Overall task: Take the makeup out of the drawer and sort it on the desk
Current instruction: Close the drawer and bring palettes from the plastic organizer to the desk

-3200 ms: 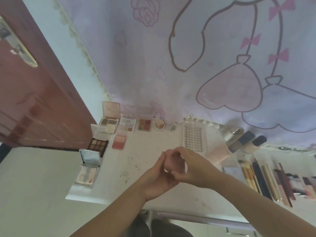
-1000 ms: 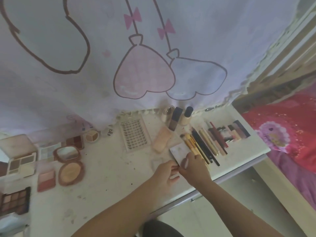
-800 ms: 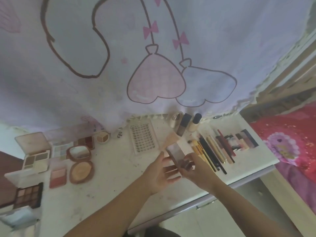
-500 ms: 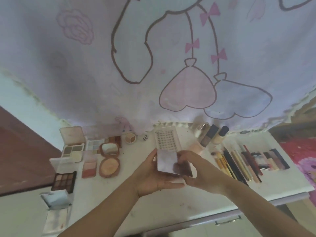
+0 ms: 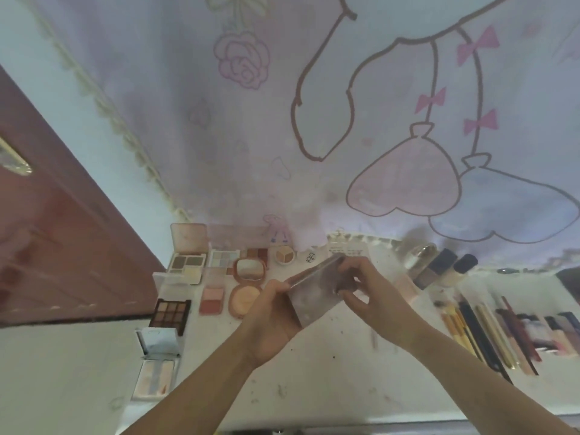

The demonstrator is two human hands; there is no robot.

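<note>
Both hands are holding one flat, rectangular compact (image 5: 315, 291) in the air above the middle of the desk (image 5: 329, 381). The left hand (image 5: 271, 321) is pinching its near-left edge between thumb and fingers; the right hand (image 5: 372, 296) is curling its fingertips (image 5: 343, 268) over the far-right edge. The case is tilting, its glossy, marbled grey face catching the light.

Risk, as a judgement: the smooth hard shell, held only at its edges, could be slipping from the pinch and dropping onto the round powder compact (image 5: 243, 298) lying just beside it, or springing open if the fingers are prying the lid.

Toward the desk's left edge, hard plastic palettes (image 5: 171, 312) are lying open, showing matte pans. Along the right side, slim brushes and pencils (image 5: 480, 334) are lying in parallel; at the back edge, glass bottles (image 5: 439, 266) are lying side by side.
</note>
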